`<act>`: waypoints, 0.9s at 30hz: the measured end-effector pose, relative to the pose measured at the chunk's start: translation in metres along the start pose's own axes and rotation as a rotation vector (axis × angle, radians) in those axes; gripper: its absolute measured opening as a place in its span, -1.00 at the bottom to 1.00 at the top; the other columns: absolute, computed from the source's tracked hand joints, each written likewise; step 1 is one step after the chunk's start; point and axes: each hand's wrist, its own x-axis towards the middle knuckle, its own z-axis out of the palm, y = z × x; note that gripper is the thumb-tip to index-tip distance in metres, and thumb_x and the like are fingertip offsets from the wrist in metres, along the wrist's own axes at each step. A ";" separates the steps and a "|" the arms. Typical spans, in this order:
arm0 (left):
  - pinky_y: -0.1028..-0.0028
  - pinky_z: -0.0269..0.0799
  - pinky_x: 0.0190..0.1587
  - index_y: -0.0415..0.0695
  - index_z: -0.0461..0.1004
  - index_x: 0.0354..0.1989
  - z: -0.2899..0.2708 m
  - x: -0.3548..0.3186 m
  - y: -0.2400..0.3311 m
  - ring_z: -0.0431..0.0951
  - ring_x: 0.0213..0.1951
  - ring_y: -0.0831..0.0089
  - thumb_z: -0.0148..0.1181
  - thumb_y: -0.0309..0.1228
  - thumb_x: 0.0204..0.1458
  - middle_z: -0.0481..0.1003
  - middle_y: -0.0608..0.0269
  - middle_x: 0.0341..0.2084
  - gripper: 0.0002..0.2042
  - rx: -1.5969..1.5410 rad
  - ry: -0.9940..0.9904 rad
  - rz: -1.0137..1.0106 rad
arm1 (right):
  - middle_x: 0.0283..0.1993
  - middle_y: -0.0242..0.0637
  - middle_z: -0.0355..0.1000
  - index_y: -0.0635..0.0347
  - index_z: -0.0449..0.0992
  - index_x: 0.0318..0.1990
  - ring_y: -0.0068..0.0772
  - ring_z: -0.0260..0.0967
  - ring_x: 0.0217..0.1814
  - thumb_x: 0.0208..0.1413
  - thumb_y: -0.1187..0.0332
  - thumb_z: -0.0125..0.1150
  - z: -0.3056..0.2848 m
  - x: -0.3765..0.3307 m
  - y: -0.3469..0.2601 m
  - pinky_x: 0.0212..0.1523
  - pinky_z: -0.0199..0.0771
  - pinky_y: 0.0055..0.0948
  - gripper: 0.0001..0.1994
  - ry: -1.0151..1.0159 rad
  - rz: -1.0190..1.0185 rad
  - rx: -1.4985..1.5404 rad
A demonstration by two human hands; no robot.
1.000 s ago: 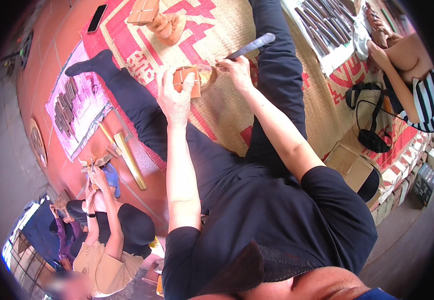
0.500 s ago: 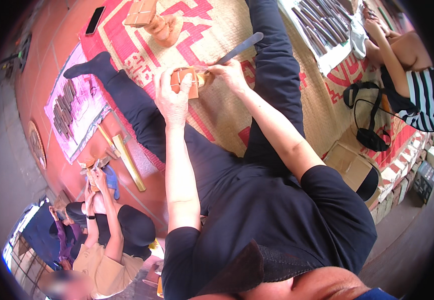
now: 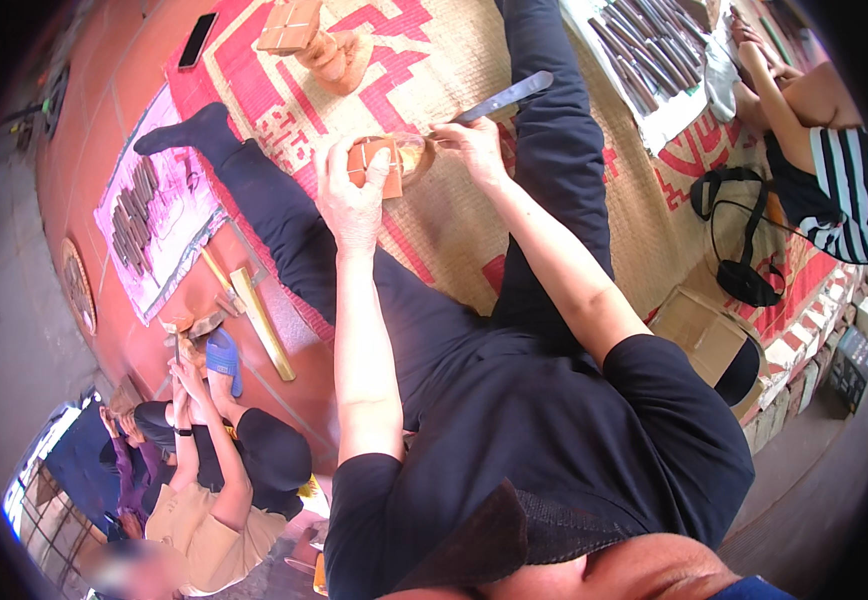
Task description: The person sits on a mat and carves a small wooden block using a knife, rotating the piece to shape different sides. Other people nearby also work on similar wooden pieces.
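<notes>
My left hand (image 3: 350,205) is closed around a reddish-brown carved wooden piece (image 3: 384,180), its square base marked with pale crossing lines and turned toward me. To the right of the piece, my right hand (image 3: 478,152) grips a long flat grey metal carving tool (image 3: 516,93). The tool's rounded end sticks out to the upper right past my fingers; its other end, near the wood, is too small and blurred to make out. Both hands are over the woven mat (image 3: 429,235), between my outstretched legs. A similar carved wooden figure (image 3: 339,62) stands farther off on the mat.
A phone (image 3: 197,40) lies at the far left. Several carving tools rest on a pink cloth (image 3: 159,270) and on a white cloth (image 3: 669,118). A wooden mallet (image 3: 259,320) lies left of my leg. Co-workers sit at lower left and right, beside black straps (image 3: 749,230) and a cardboard box (image 3: 699,325).
My right hand and the tool have shifted a little to the right, away from the wooden piece. My left hand stays nearly in place. The lower-left co-worker's hands have come down, uncovering a blue sandal.
</notes>
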 end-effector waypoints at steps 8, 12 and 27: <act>0.35 0.41 0.00 -0.12 0.49 -0.10 0.001 0.000 -0.001 0.52 -0.09 0.27 0.33 -0.20 0.02 0.47 0.19 -0.16 -0.66 -0.004 0.006 0.016 | -0.42 -0.29 0.55 0.31 0.57 -0.39 -0.56 0.47 -0.42 0.00 0.49 0.26 0.004 -0.002 0.010 -0.33 0.44 -0.56 -0.94 -0.009 -0.087 -0.032; 0.35 0.41 0.00 -0.12 0.49 -0.11 0.000 0.000 0.001 0.52 -0.10 0.28 0.33 -0.20 0.02 0.46 0.19 -0.16 -0.66 -0.027 -0.001 -0.011 | -0.42 -0.29 0.55 0.31 0.57 -0.37 -0.57 0.46 -0.42 0.00 0.50 0.26 0.006 -0.004 0.008 -0.34 0.45 -0.56 -0.93 -0.019 -0.098 -0.052; 0.35 0.42 -0.02 -0.12 0.50 -0.12 0.001 0.000 0.001 0.53 -0.10 0.27 0.34 -0.21 0.02 0.47 0.19 -0.17 -0.67 -0.016 0.006 0.003 | -0.32 -0.32 0.57 0.29 0.59 -0.27 -0.58 0.48 -0.34 -0.01 0.47 0.30 -0.003 0.000 0.011 -0.26 0.47 -0.55 -0.86 -0.006 -0.034 -0.082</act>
